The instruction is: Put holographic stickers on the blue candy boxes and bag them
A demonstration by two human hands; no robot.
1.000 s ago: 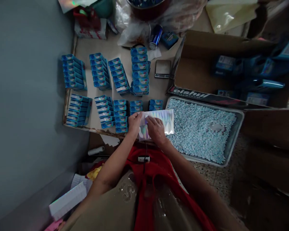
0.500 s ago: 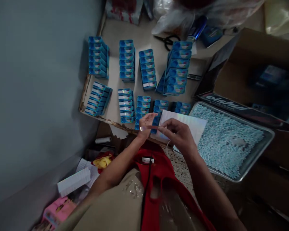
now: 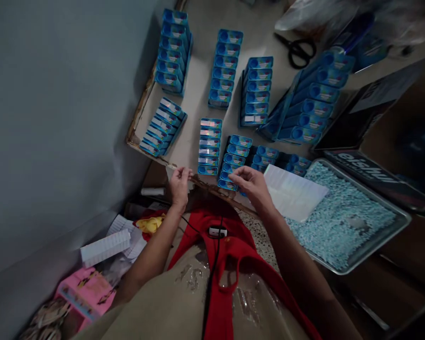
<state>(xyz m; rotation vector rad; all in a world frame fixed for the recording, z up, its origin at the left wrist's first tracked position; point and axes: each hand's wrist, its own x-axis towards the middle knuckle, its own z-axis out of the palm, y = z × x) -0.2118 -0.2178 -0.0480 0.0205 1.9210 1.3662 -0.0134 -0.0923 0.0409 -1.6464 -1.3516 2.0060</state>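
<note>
Both the left hand [image 3: 179, 189] and the right hand [image 3: 254, 188] are apart at the near edge of the table [image 3: 199, 87], fingers drawn in toward thumbs; whether either pinches anything cannot be told. Just right of the right hand, a pale, shiny sheet [image 3: 293, 192] overlaps the left side of a tray [image 3: 406, 218] of bluish pellets [image 3: 340, 226], its long axis slanting down rightward. Beyond, blue boxes [image 3: 221, 73] stand in rows leading away from the person
</note>
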